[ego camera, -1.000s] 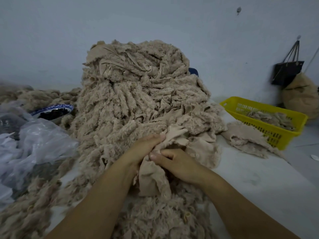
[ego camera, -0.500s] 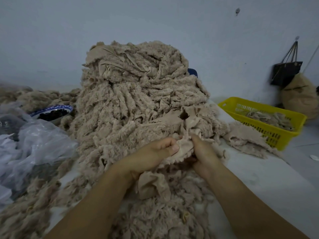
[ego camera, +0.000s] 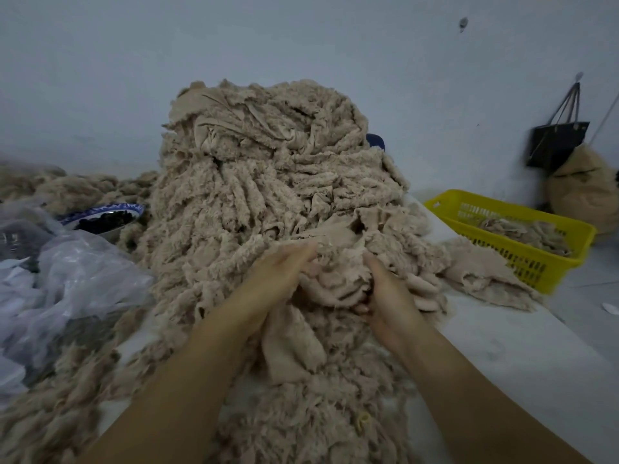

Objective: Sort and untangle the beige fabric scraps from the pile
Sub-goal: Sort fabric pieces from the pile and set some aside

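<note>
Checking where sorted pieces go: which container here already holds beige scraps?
The yellow basket at right; the blue-rimmed bowl at left holds something dark instead.
</note>
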The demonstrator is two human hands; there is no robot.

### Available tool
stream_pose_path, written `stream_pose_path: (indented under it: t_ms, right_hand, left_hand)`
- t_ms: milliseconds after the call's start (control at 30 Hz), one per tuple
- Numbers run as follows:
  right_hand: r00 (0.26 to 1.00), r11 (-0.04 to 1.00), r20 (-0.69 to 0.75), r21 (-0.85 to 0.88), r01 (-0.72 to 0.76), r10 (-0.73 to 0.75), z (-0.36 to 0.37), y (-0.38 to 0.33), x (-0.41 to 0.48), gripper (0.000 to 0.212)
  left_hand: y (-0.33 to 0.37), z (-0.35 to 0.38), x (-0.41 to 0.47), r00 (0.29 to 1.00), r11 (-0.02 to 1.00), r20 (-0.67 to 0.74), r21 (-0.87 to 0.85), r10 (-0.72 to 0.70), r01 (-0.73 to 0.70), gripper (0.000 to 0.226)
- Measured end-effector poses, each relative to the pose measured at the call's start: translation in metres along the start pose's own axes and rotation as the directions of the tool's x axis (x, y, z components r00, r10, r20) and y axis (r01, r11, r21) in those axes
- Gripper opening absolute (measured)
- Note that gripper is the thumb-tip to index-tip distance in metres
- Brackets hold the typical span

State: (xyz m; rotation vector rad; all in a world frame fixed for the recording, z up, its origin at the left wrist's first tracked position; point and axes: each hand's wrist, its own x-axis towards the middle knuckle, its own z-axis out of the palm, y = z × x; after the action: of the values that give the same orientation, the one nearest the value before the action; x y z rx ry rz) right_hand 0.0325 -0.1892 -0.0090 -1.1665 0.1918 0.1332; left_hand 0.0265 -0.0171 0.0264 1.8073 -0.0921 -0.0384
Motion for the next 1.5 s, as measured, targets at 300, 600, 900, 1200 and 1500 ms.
stream_pose_path:
  t_ms: [300,600,900,1200,1500]
  right_hand:
    - [0.996,0.989,0.07,-0.14,0.058,-0.048,0.007,0.004,-0.009,0.047]
    - [0.989,0.956,0.006,-0.256,0.141,-0.145,0.004,0.008,-0.005,0.042]
    - [0.977,0.977,-0.175,-0.194,0.085,-0.12,0.001,0.008,0.003,0.048]
    - [0.992,0.98,0.053,-0.16,0.118,-0.11,-0.002,0.006,-0.002,0.079]
    - [0.93,0.932,0.318,-0.245,0.267,-0.183,0.01,0.012,-0.009,0.063]
  left_hand:
    - [-0.015,0.023,-0.001,0.978,0.847,0.072,0.489,0.196,-0.206,0.028]
    - [-0.006,0.012,0.0,0.955,0.942,-0.246,-0.327,-0.163,0.076,0.032]
    - [0.001,0.002,0.002,0.912,0.585,-0.231,-0.811,-0.339,0.012,0.034]
    - [0.003,-0.008,-0.001,0.971,0.647,-0.071,-0.756,-0.229,0.098,0.032]
    - [-0.003,0.004,-0.006,0.993,0.932,0.085,-0.361,0.077,-0.042,0.023]
